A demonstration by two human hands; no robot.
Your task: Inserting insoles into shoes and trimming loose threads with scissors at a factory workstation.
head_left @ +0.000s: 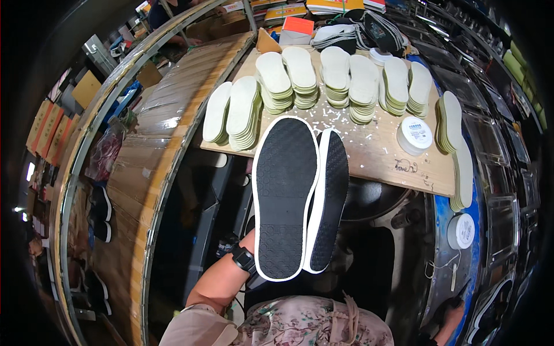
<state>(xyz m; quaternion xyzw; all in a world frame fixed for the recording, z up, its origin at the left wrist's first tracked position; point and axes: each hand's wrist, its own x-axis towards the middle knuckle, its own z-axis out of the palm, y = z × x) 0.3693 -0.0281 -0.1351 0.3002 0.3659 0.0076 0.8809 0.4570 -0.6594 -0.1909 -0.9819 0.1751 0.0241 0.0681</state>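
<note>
Two shoes held sole-up in the middle of the head view, just over the near edge of the wooden worktable [381, 153]. The larger-looking shoe [285, 196] faces the camera flat: black textured sole, white rim. The second shoe [329, 202] sits touching its right side, tilted edge-on, same black sole and white rim.

Left forearm comes up from the lower edge, black wristwatch [244, 258] on the wrist. The left hand [254, 274] is behind the heel end of the shoes and almost fully hidden, so its grip cannot be told, though the shoes appear to rest on it. The right hand is not visible; it may be behind the soles.

On the table beyond the shoes: stacks of pale insoles [242, 112] in a row, more stacks [363, 86] further right, another stack [456, 150] along the right edge. A white round tub [414, 135] stands near the right stacks; a second white tub [461, 230] is lower right, off the table. An orange-lidded box [297, 29] is at the far edge. Small white scraps are scattered over the board.
</note>
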